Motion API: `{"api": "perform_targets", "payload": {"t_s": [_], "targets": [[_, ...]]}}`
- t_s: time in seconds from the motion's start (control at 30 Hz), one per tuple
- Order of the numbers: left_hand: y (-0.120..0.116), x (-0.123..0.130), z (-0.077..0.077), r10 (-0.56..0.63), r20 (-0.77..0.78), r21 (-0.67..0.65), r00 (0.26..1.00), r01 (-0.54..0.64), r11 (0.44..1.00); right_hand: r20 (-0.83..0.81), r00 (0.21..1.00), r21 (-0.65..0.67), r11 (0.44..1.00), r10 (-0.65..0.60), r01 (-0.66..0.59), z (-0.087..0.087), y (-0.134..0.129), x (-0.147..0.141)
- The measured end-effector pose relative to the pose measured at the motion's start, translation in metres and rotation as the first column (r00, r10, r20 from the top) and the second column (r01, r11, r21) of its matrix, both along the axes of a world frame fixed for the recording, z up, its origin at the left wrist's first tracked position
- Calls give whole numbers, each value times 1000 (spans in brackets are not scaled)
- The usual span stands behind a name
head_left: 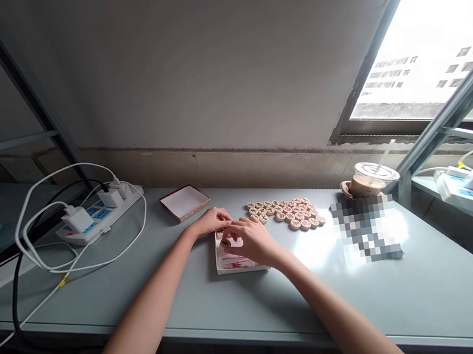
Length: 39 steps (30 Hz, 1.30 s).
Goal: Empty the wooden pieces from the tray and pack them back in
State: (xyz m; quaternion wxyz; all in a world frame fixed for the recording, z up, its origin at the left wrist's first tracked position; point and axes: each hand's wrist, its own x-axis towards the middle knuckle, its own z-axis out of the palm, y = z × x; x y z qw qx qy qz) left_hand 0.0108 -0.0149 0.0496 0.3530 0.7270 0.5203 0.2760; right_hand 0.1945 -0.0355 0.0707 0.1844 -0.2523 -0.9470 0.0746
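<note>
A shallow white box [243, 269] with pink and white paper inside lies on the grey table. My left hand [211, 221] is at the box's far left corner, fingers bent over a partly hidden piece. Over the box, my right hand [251, 240] pinches a round wooden piece [226, 243] with a dark character. To the right of the box, several wooden pieces with dark characters [264, 218] lie beside several with red characters [300, 215]. The open box lid [185, 202] lies behind my left hand, its pale inside facing up.
A power strip [98, 219] with white plugs and looping white cables [97, 264] is on the left. A lidded drink cup [368, 179] with a straw stands at the back right, beside a blurred item [370, 233]. Metal frames rise on both sides.
</note>
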Motion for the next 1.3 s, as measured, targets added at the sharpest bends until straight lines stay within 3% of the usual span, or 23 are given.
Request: {"api": "perform_targets", "payload": {"t_s": [0.23,0.5,0.6,0.7,0.77,0.87,1.03,1.3], "targets": [[-1,3,3,41,-16,-16,999,-41,999,-10,1000,46,999,8,-8,-6,-1,-7],[2,-1,-3,-26,-5,22,1000,26,999,-14,1000,55,999,3,-3,-4,6,0],[2,-2,-3,-37,-11,14,999,37,999,-44,988,79,985,-148,151,-1,22,19],[1,-1,-1,-33,-9,-1,999,33,999,-33,934,149,922,-357,358,-3,40,45],[0,0,-1,-24,2,-10,1000,24,1000,38,912,184,900,-409,396,-9,50,59],[-1,1,0,-15,7,-12,1000,15,1000,91,911,207,902,-402,378,-17,58,69],[-1,1,0,-18,4,-8,1000,18,1000,63,908,209,895,-415,395,-21,58,62],[1,0,-3,-18,5,-12,1000,18,1000,56,910,68,911,-411,407,-6,51,63]]}}
